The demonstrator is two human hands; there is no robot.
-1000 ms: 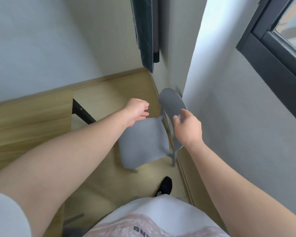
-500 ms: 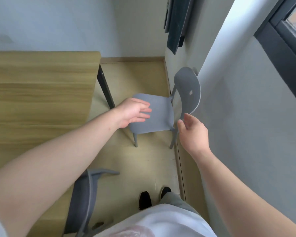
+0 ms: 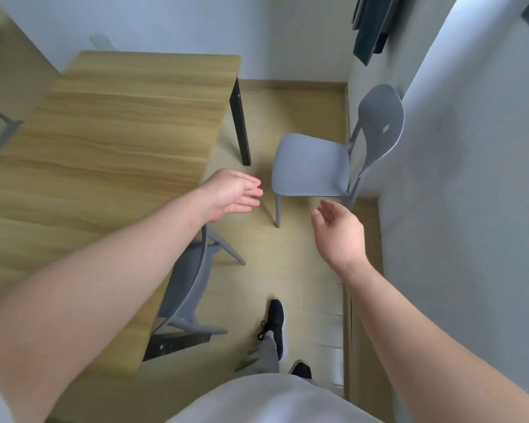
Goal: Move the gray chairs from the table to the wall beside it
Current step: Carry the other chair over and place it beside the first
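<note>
Placed chair (image 3: 315, 166): gray, upright on all legs at 1 o'clock, backrest set against the wall (image 3: 471, 178); released within the last second, where both hands were earlier seen at its seat and backrest.
Left hand (image 3: 231, 193): withdrawn from the seat; fingers loosely spread, nothing held, just left of the seat's front edge and apart from it.
Right hand (image 3: 338, 230): withdrawn from the backrest; fingers half curled, nothing held, near the chair's front legs but not touching.
Second chair (image 3: 190, 276): gray, at 7 o'clock, tucked partly under the wooden table (image 3: 113, 141), untouched.
View: pulled back since a second ago, so that table and second chair are now shown.
Task standing: one chair judged delivered; the tucked chair judged next, to be drawn out clear of the table leg (image 3: 240, 123).
</note>
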